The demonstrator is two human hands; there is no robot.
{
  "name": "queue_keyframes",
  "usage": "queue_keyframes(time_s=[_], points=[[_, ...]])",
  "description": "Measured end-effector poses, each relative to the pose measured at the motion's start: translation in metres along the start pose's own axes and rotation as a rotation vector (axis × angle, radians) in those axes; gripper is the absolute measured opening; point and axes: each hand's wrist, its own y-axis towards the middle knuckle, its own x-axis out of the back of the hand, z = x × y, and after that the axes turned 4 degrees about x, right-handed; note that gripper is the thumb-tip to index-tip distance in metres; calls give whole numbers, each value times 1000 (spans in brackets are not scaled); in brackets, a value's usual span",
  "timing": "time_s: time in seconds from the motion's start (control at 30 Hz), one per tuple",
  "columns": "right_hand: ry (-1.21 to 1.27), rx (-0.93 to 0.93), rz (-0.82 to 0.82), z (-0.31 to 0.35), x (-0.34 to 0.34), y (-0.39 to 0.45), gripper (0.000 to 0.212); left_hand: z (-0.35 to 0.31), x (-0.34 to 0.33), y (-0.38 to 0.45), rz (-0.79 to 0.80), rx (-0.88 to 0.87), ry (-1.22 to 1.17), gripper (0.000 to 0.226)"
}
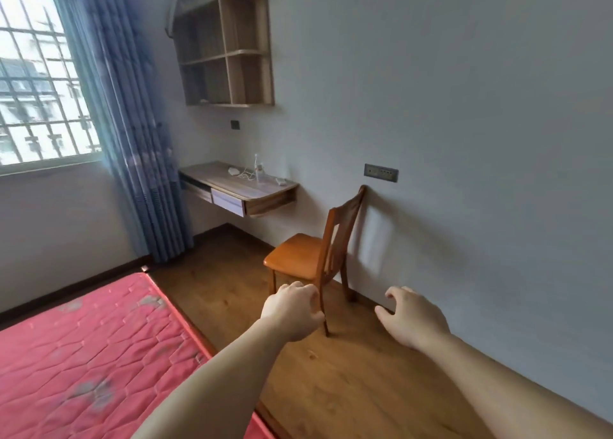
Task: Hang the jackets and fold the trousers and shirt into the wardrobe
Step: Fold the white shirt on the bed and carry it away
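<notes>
Over bare wooden floor [331, 389] between the quilted red mattress's edge [83, 355] and the wall, I am holding my left hand [293, 309] and right hand [411, 316] out, loosely curled, empty.

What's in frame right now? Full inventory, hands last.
window: 1, white frame with bars, upper left
curtain: 1, blue, right of the window
wall shelf: 1, light wood, high on the wall
wall desk: 1, wood with a white drawer front, below the shelf
bottle: 1, clear, upright on the desk
white cable and small items: white, on the desk; count unclear
wall outlets: 2, dark, one above the chair, one above the desk
chair: 1, orange-brown wood, back against the wall
mattress: 1, red quilted, lower left
floor: wood, brown
left hand: 1, loosely curled, holds nothing
right hand: 1, fingers spread, holds nothing
</notes>
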Motion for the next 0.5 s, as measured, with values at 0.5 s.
queue_keyframes(time_s=[0.5], points=[[48, 522, 163, -12, -26, 287, 50, 8, -1, 199, -45, 382, 169, 49]])
